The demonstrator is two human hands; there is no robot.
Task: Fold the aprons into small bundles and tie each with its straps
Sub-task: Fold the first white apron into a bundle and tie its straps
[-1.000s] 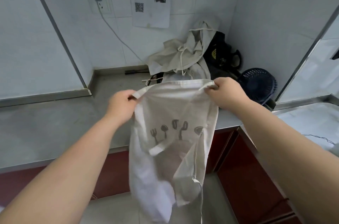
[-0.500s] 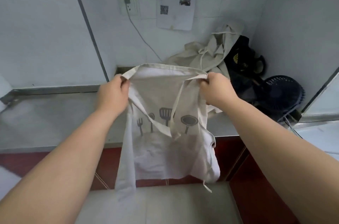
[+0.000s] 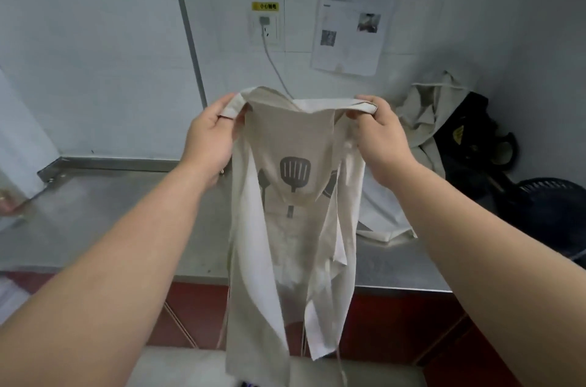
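Observation:
A beige apron (image 3: 295,228) printed with grey kitchen utensils hangs in the air in front of the steel counter (image 3: 126,212). My left hand (image 3: 211,136) pinches its top left corner and my right hand (image 3: 377,133) pinches the top right corner. The cloth is gathered narrow between them, its sides folded inward, and thin straps (image 3: 341,367) dangle below. More beige aprons (image 3: 425,114) lie heaped in the counter's far right corner.
A black bag (image 3: 469,149) and a dark fan (image 3: 551,212) sit at the counter's right end. A cable (image 3: 274,63) drops from a wall socket behind the apron. Red cabinet fronts (image 3: 396,323) run below the counter. White cloth (image 3: 19,145) hangs at left.
My hands have lifted the apron higher and drawn its top edge taut. The cloth has narrowed, with its sides folding in. The view has swung to the left.

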